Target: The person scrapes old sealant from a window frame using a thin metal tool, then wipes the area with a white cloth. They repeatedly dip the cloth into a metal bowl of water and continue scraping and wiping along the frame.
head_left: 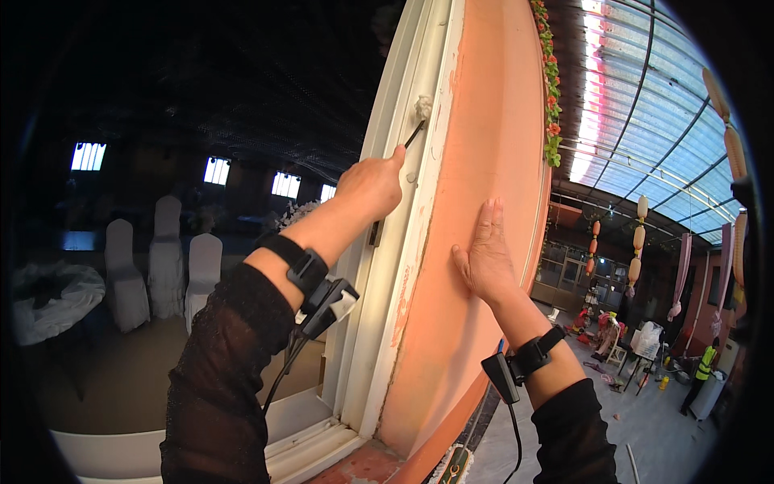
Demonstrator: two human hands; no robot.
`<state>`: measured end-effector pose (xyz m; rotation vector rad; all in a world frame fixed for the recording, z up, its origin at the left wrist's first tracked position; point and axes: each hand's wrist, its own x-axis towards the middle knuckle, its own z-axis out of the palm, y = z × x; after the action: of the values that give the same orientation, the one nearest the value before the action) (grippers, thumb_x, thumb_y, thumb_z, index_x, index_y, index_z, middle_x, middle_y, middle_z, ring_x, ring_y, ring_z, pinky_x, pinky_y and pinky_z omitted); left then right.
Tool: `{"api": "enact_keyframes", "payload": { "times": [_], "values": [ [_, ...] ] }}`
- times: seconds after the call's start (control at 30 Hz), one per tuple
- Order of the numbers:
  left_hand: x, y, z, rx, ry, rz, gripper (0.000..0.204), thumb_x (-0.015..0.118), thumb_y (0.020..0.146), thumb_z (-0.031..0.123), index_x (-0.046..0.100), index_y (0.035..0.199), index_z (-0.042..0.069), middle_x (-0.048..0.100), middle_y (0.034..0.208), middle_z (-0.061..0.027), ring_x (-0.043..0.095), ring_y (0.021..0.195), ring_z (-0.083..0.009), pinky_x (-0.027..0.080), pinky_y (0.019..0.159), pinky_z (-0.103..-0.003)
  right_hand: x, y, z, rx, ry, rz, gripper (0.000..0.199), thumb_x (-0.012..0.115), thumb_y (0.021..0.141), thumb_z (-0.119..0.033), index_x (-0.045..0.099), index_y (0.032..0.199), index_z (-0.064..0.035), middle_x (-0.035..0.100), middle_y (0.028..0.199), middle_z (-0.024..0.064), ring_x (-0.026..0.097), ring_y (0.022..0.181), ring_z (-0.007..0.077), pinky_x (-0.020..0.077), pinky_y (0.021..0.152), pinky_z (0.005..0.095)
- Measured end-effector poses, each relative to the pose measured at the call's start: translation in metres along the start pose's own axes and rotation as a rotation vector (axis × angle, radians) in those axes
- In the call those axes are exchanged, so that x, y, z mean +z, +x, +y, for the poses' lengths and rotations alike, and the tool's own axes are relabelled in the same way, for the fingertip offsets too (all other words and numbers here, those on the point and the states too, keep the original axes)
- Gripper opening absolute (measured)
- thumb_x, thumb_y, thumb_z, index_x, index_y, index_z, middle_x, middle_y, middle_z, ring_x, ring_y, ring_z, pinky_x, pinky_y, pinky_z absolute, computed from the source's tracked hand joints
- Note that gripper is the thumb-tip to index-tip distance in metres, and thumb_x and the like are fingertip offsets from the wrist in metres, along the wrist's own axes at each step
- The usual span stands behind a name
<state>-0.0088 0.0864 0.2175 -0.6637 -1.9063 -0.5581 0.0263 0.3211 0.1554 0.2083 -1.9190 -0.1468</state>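
My left hand (369, 187) is closed around a thin dark rod (414, 134), its kind unclear and its lower part hidden in my fist. The rod's tip meets a crumpled whitish lump (423, 106) against the white window frame (385, 278); whether the lump is fixed to the rod or to the frame I cannot tell. Flat against the orange wall (492, 121) beside the frame rests my right hand (489, 260), fingers pointing up and thumb apart, holding nothing. Both wrists carry black straps with small cabled devices.
Through the window opening at left stand several white-covered chairs (166, 258) and a draped round table (56, 302). A small dark latch (375, 234) sits on the frame. To the right, a person in a yellow vest (705, 363) stands among scattered items under a translucent roof (645, 97).
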Motion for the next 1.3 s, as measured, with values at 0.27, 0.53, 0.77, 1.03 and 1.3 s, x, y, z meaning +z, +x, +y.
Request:
{"api": "enact_keyframes", "payload": {
  "times": [0.27,0.53,0.77,1.03,1.3],
  "values": [
    [-0.027,0.074,0.024,-0.012,0.391,0.090,0.033,0.038,0.097,0.011,0.054,0.120,-0.006,0.068,0.096,-0.0196,0.067,0.091,-0.0338,0.055,0.077,-0.043,0.005,-0.003,0.007,-0.011,0.012,0.044,0.092,0.060,0.086,-0.026,-0.001,0.149,0.0035,0.004,0.153,0.0305,0.015,0.142,0.0437,0.0259,0.114,0.0418],
    [-0.016,0.012,0.013,0.028,0.486,-0.065,0.051,0.047,0.085,0.002,0.042,0.135,-0.008,0.068,0.093,-0.0227,0.069,0.087,-0.0320,0.057,0.071,-0.042,0.002,-0.001,0.001,0.028,0.017,0.037,0.092,0.060,0.086,-0.027,0.000,0.149,0.0015,0.005,0.155,0.0271,0.015,0.143,0.0407,0.0274,0.114,0.0415],
    [0.012,-0.073,-0.017,-0.023,0.311,-0.198,0.073,0.049,0.077,0.000,0.028,0.147,0.003,0.066,0.080,-0.0212,0.066,0.074,-0.0354,0.053,0.068,-0.045,0.004,-0.002,0.000,0.027,0.013,0.054,0.092,0.060,0.085,-0.027,0.001,0.149,0.0023,0.005,0.155,0.0272,0.015,0.143,0.0403,0.0248,0.115,0.0411],
    [0.013,0.025,0.024,-0.059,0.190,0.020,0.069,0.046,0.081,0.000,0.026,0.147,0.002,0.066,0.083,-0.0200,0.066,0.076,-0.0340,0.054,0.069,-0.044,0.003,0.000,0.004,-0.012,0.018,0.060,0.092,0.060,0.085,-0.027,0.002,0.148,0.0052,0.006,0.154,0.0289,0.015,0.143,0.0414,0.0228,0.116,0.0409],
    [0.024,-0.089,-0.002,0.041,0.228,-0.289,0.080,0.050,0.077,-0.001,0.018,0.150,0.003,0.063,0.078,-0.0187,0.064,0.068,-0.0339,0.052,0.062,-0.044,0.001,0.000,-0.001,-0.009,0.004,0.064,0.094,0.061,0.085,-0.025,-0.001,0.148,0.0048,0.005,0.153,0.0300,0.015,0.143,0.0415,0.0251,0.115,0.0401]
  ]
}}
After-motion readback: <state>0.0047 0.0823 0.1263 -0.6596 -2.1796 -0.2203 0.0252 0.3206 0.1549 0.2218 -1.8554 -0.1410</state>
